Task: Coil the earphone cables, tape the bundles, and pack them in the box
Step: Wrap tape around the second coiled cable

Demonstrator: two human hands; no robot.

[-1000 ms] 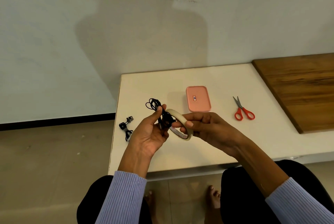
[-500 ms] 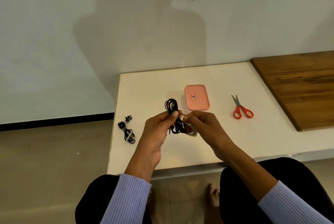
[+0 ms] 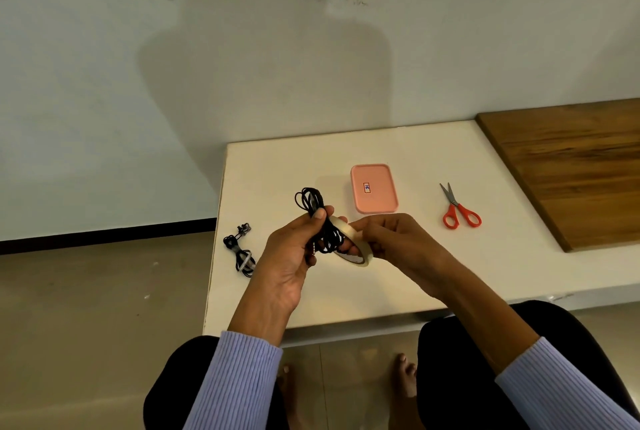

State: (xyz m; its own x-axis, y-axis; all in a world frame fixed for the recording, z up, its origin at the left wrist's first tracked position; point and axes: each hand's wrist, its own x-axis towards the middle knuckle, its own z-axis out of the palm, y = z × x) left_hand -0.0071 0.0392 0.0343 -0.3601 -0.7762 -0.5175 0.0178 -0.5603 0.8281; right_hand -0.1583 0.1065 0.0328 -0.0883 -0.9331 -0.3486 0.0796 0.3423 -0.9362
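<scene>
Head view, near to far: lilac sleeves and dark-trousered knees at the bottom edge, bare feet on the floor between. Above the table's (image 3: 346,298) front, the left hand (image 3: 294,256) grips the coiled earphone cable (image 3: 320,221), thumb pinning the coil at its waist, loops sticking out above the thumb. Right hand (image 3: 391,242) has fingers curled on the tape roll (image 3: 353,246), which touches the coil; whether a free tape end is already stuck down, can't tell. Looks like the taping step on bundle two. To do it well: keep the thumb clamped so loops don't spring, lay tape across the waist, pull snug, wrap fully round, then cut. Scissors (image 3: 459,209) lie well right, so one hand must let go for them. Finished taped bundle (image 3: 242,253) sits at the table's left edge. Further back, pink box (image 3: 373,188), lid on, not yet packed.
</scene>
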